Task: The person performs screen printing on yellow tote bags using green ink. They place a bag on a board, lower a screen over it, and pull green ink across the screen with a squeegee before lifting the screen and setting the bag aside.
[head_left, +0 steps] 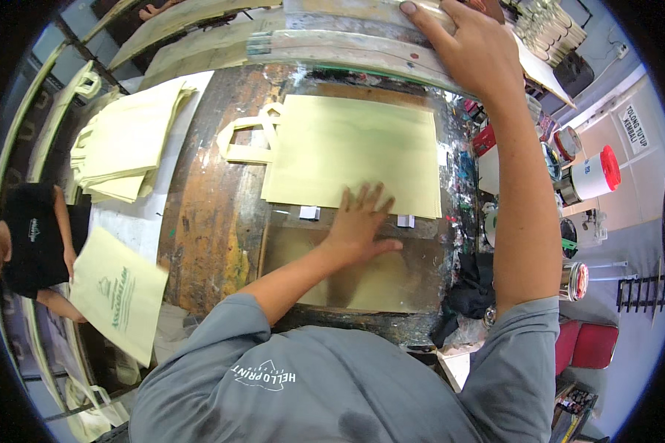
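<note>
A pale yellow cloth bag (355, 151) lies flat on the worn worktable (207, 170), its handles (247, 140) pointing left. My left hand (358, 225) is at the bag's near edge with fingers spread, slightly blurred. Whether it presses on the cloth I cannot tell. Two small white tabs, one a left tab (309, 213) and one a right tab (406, 221), show along that edge. At the far side, my right hand (476, 48) grips the edge of a raised screen-printing frame (347, 52), thumb over its rim. Some of its fingers are cut off by the view.
A stack of similar bags (129, 140) lies on a white surface at the left. Beside it, a person in black (37, 229) holds a printed bag (118, 295). Jars and a red-lidded white container (591, 176) line the right side, near a dark cloth (469, 292).
</note>
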A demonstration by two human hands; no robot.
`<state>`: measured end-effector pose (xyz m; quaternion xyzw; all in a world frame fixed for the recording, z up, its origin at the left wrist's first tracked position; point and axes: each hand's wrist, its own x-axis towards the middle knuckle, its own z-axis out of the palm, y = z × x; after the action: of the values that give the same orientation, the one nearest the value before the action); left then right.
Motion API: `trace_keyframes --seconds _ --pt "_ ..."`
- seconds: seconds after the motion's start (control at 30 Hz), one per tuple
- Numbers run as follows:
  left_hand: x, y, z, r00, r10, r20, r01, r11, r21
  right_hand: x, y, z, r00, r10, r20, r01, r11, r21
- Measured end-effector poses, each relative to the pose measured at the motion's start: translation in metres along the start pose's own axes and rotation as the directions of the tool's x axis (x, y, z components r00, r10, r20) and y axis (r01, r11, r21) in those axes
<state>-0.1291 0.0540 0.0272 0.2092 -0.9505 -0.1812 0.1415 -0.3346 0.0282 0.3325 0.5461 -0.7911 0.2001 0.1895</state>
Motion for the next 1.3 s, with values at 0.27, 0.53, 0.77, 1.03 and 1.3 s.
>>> trace_keyframes --seconds 0.27,0.53,0.77,1.03,1.3 --pt "-0.003 -0.07 -0.184 0.914 -0.354 -0.197 -0.115 0.24 -0.964 -0.095 0.022 0.046 0.972 -0.23 -0.054 0.222 0.968 -0.117" --pt "-0.086 -0.08 -0.045 0.769 -0.577 -0.276 0.249 0.668 -0.702 -0.165 0.024 0.107 0.887 -0.129 0.443 0.121 0.992 0.045" --pt "-0.103 -0.097 -0.023 0.782 -0.432 -0.45 0.314 0.896 -0.314 -0.204 0.021 0.1 0.897 -0.147 0.417 0.133 0.989 0.061" --pt "-0.105 -0.094 -0.027 0.807 -0.434 -0.401 0.297 0.885 -0.36 -0.219 0.016 0.136 0.951 -0.173 0.256 0.187 0.982 -0.031" --pt "-0.103 -0.093 -0.031 0.821 -0.413 -0.394 0.288 0.896 -0.339 -0.112 0.051 0.233 0.986 -0.113 0.119 0.129 0.982 -0.136"
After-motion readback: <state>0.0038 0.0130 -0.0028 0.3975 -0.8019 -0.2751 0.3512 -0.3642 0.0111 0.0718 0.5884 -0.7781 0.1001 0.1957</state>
